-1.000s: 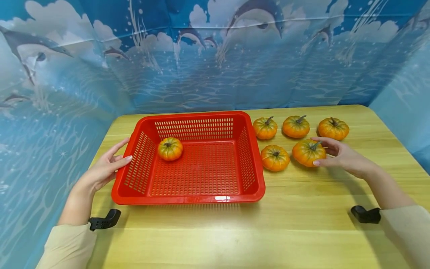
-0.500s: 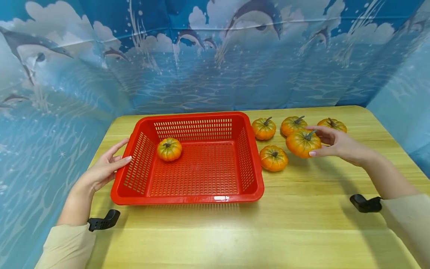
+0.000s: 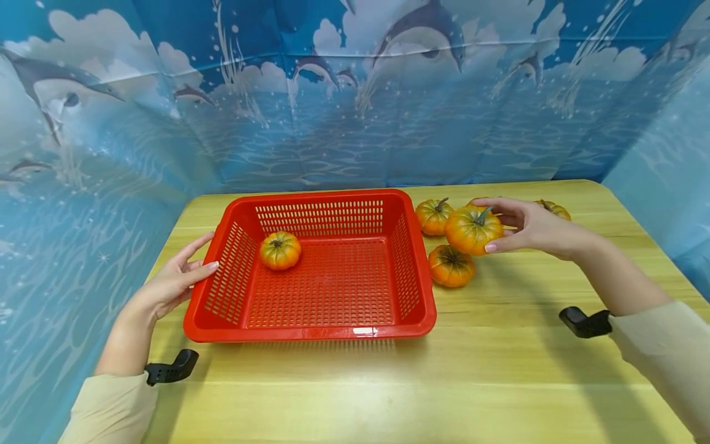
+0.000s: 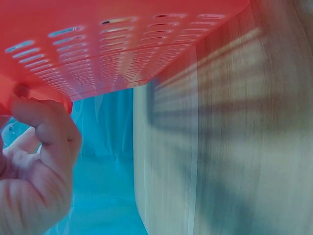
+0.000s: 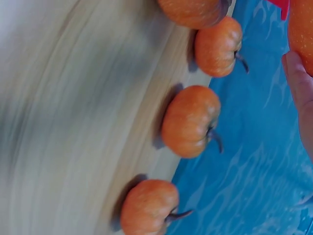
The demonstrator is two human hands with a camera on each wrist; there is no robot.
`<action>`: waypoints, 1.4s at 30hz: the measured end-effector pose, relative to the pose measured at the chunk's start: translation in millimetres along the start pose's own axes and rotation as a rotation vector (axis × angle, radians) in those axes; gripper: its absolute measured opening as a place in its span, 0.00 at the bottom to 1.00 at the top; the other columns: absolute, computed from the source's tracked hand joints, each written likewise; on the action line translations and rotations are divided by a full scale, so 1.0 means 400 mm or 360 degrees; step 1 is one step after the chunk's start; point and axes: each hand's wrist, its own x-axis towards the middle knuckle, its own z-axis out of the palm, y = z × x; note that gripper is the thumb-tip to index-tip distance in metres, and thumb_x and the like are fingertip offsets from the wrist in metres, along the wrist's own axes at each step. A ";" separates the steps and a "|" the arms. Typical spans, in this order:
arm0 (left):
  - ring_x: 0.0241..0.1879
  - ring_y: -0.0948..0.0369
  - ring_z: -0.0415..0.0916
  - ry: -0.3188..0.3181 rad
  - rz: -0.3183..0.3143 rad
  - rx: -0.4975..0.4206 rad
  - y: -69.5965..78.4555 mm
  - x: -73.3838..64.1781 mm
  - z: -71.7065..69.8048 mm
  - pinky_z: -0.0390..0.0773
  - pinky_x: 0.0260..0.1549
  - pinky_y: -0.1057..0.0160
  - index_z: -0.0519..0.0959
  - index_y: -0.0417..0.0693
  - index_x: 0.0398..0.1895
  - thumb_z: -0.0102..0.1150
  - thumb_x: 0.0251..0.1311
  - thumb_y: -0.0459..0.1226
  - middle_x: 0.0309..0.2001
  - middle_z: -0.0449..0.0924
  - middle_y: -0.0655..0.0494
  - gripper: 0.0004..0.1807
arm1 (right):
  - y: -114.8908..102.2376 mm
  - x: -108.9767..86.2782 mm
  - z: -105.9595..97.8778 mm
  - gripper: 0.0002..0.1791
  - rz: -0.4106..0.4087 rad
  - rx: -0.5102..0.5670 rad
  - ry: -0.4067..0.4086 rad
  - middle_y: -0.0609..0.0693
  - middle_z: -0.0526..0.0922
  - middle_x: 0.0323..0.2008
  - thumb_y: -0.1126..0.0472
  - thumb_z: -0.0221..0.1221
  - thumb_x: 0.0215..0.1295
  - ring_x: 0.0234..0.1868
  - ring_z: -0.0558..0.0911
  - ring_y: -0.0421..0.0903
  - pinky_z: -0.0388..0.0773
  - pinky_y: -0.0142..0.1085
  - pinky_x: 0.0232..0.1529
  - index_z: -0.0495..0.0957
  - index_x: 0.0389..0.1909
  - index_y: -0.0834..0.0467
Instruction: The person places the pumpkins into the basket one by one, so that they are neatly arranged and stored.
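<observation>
My right hand (image 3: 521, 228) grips a small orange pumpkin (image 3: 473, 230) by its right side, holding it up off the table just right of the red basket (image 3: 310, 333). In the right wrist view, part of the held pumpkin (image 5: 301, 36) shows at the right edge, with a finger (image 5: 296, 81) against it. My left hand (image 3: 177, 274) holds the basket's left rim, thumb over the top; the left wrist view shows curled fingers (image 4: 49, 127) under that rim. Inside the basket, toward the left, sits one pumpkin (image 3: 280, 250).
Right of the basket stand pumpkins at the back (image 3: 432, 217) and nearer (image 3: 452, 266). Another pumpkin (image 3: 554, 209) is partly behind my right hand, and one more is mostly hidden there. A blue dolphin curtain (image 3: 355, 135) hangs behind the wooden table (image 3: 388, 388).
My right hand has lifted the pumpkin off the table and carried it left toward the basket. The left hand and the basket have stayed in place.
</observation>
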 end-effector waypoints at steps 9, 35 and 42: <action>0.38 0.58 0.81 0.0009 -0.0035 0.0061 -0.001 -0.004 -0.005 0.82 0.36 0.57 0.37 0.56 0.75 0.48 0.67 0.31 0.42 0.79 0.55 0.41 | -0.057 0.043 0.029 0.41 -0.0018 0.0006 -0.0071 0.52 0.59 0.66 0.66 0.65 0.55 0.60 0.66 0.44 0.71 0.40 0.56 0.57 0.69 0.53; 0.38 0.57 0.81 0.0022 -0.0044 0.0054 0.002 0.003 -0.004 0.82 0.36 0.55 0.38 0.56 0.75 0.49 0.66 0.31 0.43 0.79 0.54 0.41 | -0.189 0.190 0.105 0.43 -0.0145 0.0154 -0.0278 0.51 0.65 0.62 0.64 0.67 0.53 0.57 0.71 0.49 0.71 0.44 0.57 0.58 0.69 0.51; 0.38 0.57 0.81 0.0028 -0.0047 0.0088 0.004 0.003 -0.003 0.81 0.36 0.55 0.38 0.56 0.75 0.49 0.67 0.32 0.42 0.79 0.55 0.41 | -0.226 0.235 0.117 0.43 -0.0174 0.0050 -0.0282 0.49 0.61 0.64 0.60 0.68 0.52 0.62 0.66 0.49 0.63 0.49 0.62 0.59 0.68 0.49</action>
